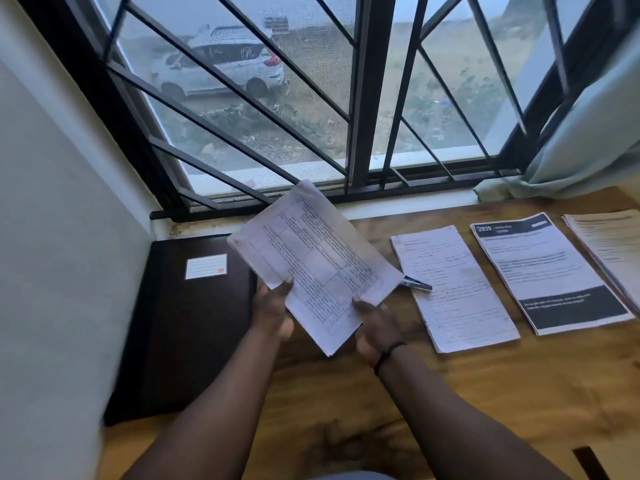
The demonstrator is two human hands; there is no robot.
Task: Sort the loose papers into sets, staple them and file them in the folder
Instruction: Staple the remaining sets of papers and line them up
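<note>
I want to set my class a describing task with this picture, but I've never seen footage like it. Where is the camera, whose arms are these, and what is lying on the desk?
There is one picture, from a camera worn on a person's head, looking down at their own arms. Both the left hand and right hand have a grip on a set of printed papers, lifted above the wooden desk. On the desk lie a closed dark folder on the left and three paper stacks on the right. A small metal tool, perhaps a stapler, pokes out behind the held papers.

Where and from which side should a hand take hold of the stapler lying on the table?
Grip the stapler by its free right end, fingers coming from above across its narrow body: it lies flat on the handwritten sheet, and its left end is hidden behind the held papers.
</note>
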